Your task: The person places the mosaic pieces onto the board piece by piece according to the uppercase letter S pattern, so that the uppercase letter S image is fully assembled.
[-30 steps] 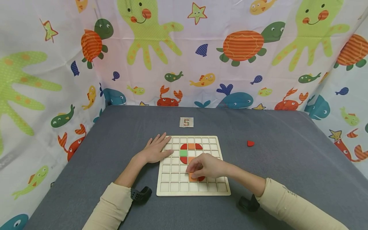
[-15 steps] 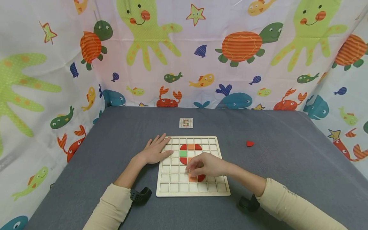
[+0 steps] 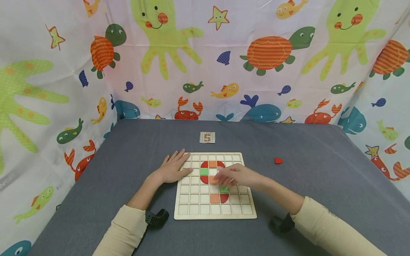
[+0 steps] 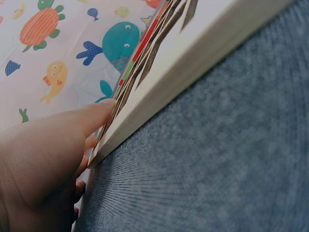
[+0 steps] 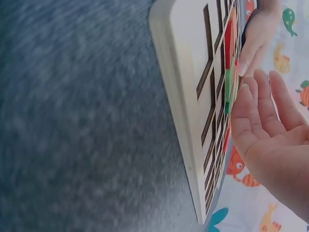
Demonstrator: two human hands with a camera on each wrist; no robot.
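A wooden grid board (image 3: 189,209) lies on the grey cloth, with red quarter-round, orange square and green square tiles in its middle cells. My left hand (image 3: 173,170) rests flat at the board's upper left edge, fingers straight and thumb on the grid; the left wrist view shows the thumb (image 4: 99,115) on the rim. Over the middle of the board hovers my right hand (image 3: 236,175), fingers loosely bent, just above a green tile (image 3: 224,189). Nothing shows between these fingers (image 5: 265,108) in the right wrist view. Below that tile sit an orange tile (image 3: 215,198) and a red quarter-round tile (image 3: 224,198).
A loose red quarter-round tile (image 3: 278,160) lies on the cloth right of the board. Behind the board is a small card (image 3: 207,137) with a coloured figure on a grid. A curtain (image 3: 224,81) printed with sea animals encloses the table's back and sides.
My right hand has moved up and to the right, its fingers loosened, uncovering the green tile in the cell above the red one. My left hand stays in place.
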